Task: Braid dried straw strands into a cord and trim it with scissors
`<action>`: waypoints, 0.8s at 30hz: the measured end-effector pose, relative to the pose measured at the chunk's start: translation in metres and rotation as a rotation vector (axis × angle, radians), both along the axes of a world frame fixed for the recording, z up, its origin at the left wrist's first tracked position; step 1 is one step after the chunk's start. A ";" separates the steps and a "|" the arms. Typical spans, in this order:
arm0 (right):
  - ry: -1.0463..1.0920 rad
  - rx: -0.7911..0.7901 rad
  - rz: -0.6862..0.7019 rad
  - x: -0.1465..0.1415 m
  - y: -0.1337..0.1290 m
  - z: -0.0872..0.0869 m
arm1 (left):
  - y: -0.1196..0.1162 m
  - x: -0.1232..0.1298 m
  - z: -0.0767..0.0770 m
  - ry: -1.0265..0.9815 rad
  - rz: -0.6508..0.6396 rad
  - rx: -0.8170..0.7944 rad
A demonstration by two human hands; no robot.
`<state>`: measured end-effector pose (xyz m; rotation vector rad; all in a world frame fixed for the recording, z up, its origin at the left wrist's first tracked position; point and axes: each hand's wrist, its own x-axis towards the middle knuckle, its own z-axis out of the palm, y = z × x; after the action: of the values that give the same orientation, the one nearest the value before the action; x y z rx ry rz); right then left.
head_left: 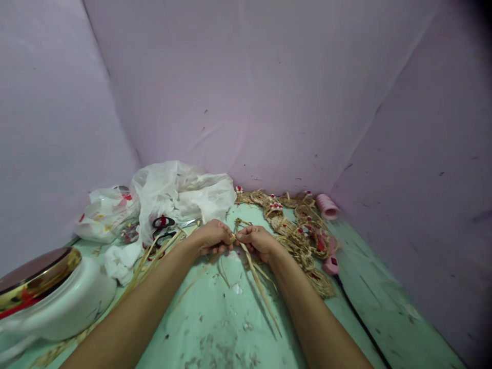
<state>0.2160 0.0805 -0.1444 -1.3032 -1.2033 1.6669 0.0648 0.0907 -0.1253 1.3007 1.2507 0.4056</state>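
My left hand (pixel 213 237) and my right hand (pixel 258 242) meet over the middle of the table, both with fingers pinched on pale dried straw strands (pixel 253 266). The long loose ends trail from my right hand toward me. A small knotted or plaited part sits between the fingertips, too small to make out well. Just behind the hands lies a short brown straw piece (pixel 239 222). To the right of my right hand spreads a heap of braided straw (pixel 300 251) with red and white beads (pixel 275 205) on it.
Black-handled scissors (pixel 163 222) and long straw strands (pixel 148 261) lie left of my hands. White plastic bags (pixel 184 192) stand behind them. A white pot with a glossy lid (pixel 38 282) is at far left. A pink thread spool (pixel 327 206) and a pink corded tool (pixel 331 265) sit right.
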 end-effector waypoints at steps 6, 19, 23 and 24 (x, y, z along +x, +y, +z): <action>-0.017 -0.015 -0.005 0.001 0.000 0.000 | 0.000 -0.001 0.005 -0.057 -0.058 -0.043; -0.050 -0.079 -0.077 0.000 0.001 0.002 | -0.001 0.013 -0.001 0.053 0.245 0.068; -0.042 -0.054 -0.062 0.000 0.002 0.000 | -0.001 0.012 0.004 0.052 0.219 -0.030; -0.037 -0.050 -0.062 0.000 0.002 0.000 | -0.001 0.011 0.004 0.046 0.202 -0.044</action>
<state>0.2161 0.0828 -0.1444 -1.3931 -1.1373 1.6447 0.0760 0.0901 -0.1217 1.1561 1.4285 0.4908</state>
